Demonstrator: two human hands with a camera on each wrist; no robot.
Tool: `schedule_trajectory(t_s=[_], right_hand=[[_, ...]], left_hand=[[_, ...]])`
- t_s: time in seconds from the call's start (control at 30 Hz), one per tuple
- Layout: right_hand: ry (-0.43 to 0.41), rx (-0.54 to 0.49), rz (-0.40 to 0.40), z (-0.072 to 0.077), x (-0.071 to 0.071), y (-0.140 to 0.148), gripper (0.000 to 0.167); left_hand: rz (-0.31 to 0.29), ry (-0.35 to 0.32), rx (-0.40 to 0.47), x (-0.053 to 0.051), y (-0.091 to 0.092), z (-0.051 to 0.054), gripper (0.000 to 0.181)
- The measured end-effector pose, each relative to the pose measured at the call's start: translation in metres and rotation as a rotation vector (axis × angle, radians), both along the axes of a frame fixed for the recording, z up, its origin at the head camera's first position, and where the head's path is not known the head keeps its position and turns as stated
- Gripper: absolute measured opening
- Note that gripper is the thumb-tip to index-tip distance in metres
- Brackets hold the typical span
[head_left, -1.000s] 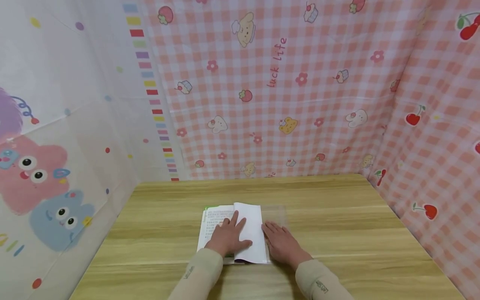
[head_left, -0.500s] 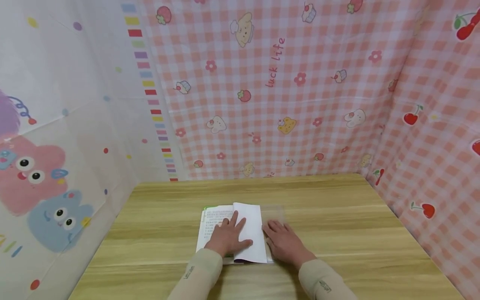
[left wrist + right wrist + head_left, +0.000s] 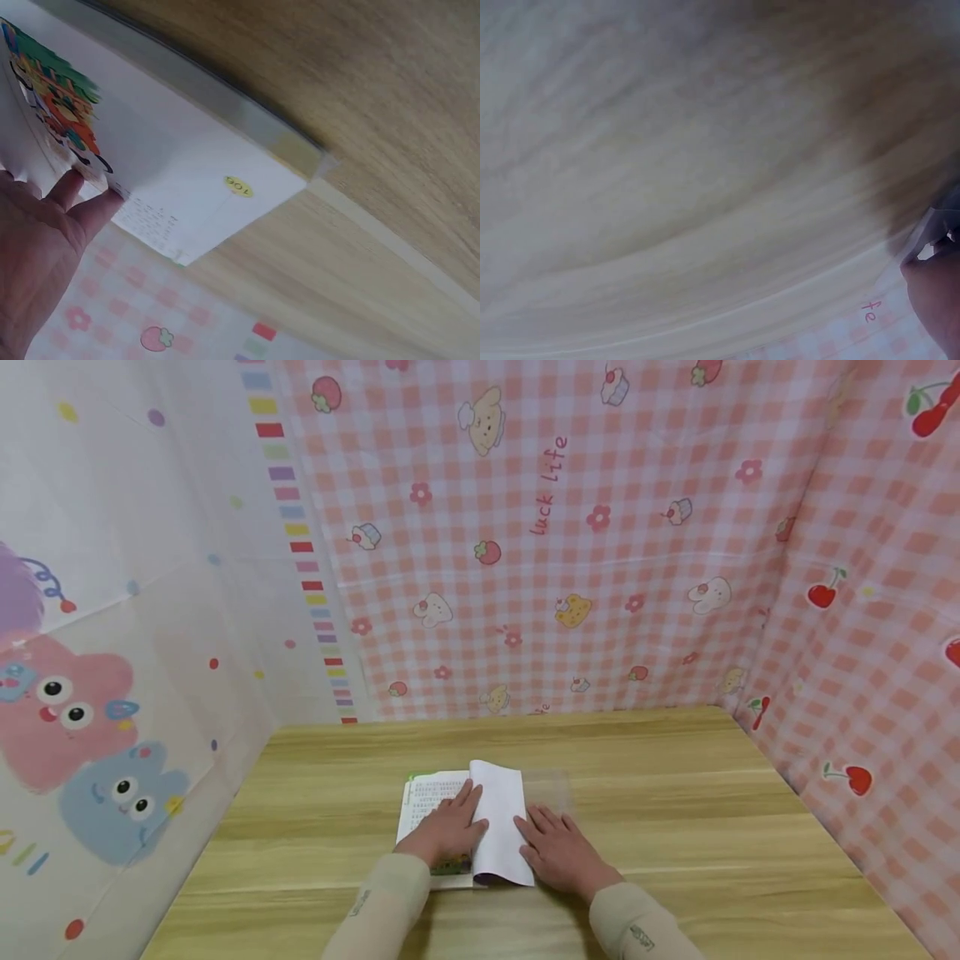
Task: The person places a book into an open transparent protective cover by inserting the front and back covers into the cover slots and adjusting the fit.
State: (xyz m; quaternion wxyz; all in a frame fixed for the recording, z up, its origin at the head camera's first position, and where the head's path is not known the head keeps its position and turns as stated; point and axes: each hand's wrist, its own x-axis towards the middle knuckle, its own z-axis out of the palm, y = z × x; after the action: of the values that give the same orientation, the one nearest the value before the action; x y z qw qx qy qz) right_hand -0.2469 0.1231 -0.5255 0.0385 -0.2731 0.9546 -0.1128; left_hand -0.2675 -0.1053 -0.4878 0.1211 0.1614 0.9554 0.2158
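Note:
An open book lies on the table, its left page printed with text and a colourful picture. Over its right side stands a blank white sheet, bowed up along its left edge. A clear plastic film reaches out past the sheet on the right. My left hand lies on the printed page with extended fingers, fingertips by the sheet's left edge. My right hand rests on the film, its fingertips touching the sheet's right edge. In the left wrist view, the page bears a yellow number mark.
The wooden table extends around the book on all sides. Behind it hangs a pink checked cloth, and a white patterned cloth covers the left side.
My left hand has slid left off the white sheet, its fingers drawing closer together. The sheet's left edge has risen a little. My right hand has shifted slightly left onto the sheet's edge.

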Motion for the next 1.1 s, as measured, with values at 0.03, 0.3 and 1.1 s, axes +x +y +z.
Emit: schedule_trajectory(t_s=[0.03,0.3,1.1], right_hand=[[-0.005,-0.005,-0.004,0.001,0.000,0.000,0.050],[-0.008,-0.016,-0.021,-0.004,-0.002,0.001,0.052],[0.021,-0.041,-0.052,0.002,-0.001,-0.005,0.047]], left_hand=[[0.002,-0.001,0.006,0.001,0.000,0.001,0.063],[-0.022,0.053,-0.069,0.001,0.002,0.000,0.061],[-0.002,0.042,-0.168,0.000,0.005,0.005,0.059]])
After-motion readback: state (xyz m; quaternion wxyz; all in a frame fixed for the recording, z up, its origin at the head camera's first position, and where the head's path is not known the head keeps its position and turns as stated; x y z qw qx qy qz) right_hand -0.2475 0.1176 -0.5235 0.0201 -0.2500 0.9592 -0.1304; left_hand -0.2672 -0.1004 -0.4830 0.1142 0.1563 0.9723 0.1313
